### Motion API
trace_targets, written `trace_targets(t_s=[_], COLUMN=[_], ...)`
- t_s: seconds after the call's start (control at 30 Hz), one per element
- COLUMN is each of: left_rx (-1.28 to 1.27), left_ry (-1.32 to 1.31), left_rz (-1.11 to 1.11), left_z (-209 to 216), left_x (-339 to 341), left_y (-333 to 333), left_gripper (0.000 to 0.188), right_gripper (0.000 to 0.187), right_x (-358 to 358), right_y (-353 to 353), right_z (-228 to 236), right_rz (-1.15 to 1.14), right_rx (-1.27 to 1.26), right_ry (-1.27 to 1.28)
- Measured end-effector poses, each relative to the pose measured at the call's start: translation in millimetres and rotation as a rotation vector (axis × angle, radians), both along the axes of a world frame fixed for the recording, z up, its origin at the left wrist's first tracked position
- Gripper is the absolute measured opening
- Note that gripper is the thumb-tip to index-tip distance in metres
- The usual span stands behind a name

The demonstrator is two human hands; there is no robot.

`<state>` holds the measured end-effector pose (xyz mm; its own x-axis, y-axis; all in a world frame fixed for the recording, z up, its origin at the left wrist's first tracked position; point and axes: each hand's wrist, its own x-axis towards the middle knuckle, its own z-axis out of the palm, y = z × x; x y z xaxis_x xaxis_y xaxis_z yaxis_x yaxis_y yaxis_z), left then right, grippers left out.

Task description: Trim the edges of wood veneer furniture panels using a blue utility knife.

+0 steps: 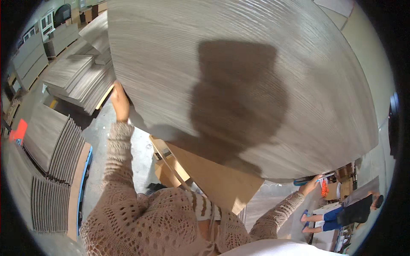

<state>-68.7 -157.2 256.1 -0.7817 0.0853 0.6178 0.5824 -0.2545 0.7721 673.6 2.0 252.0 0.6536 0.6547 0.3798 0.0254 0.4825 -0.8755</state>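
Note:
A large grey wood-grain panel (162,85) fills the upper middle of the view, tilted up in front of me, with a dark shadow across it. My left hand (119,102) is closed on its left edge, the fingertips partly hidden behind the board. At the panel's lower right edge, my right hand (310,186) is closed, its fingers partly hidden. A small blue object (300,181) shows beside that hand under the edge; I cannot make out its kind. Below the panel lies a brown board (213,173), its top partly covered by the panel.
Stacked grey panels (70,79) stand at the far left. Nearer, rows of grey boards (51,192) rest on a pallet with a blue edge (84,183). A red object (18,130) sits at the left rim. Another person (341,215) in dark clothes stands at the right.

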Motion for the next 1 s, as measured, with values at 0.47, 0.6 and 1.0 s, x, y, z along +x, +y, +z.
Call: trace_targets(t_s=[0.47, 0.6, 1.0], left_rx=[-0.036, -0.134, -0.827], left_ry=[-0.298, -0.349, -0.329], left_rz=[-0.032, 0.022, 0.149], left_z=[-41, -37, -92], left_x=[6, 2, -22], left_y=[12, 1, 14], left_gripper=[0.055, 0.056, 0.059], right_gripper=[0.075, 0.079, 0.07], right_x=[-24, -13, -14], right_y=[-13, -6, 43], right_z=[11, 9, -40], right_rz=[-0.237, -0.319, -0.328], right_rx=[-0.141, -0.284, -0.728], right_ry=[-0.076, -0.168, -0.678])
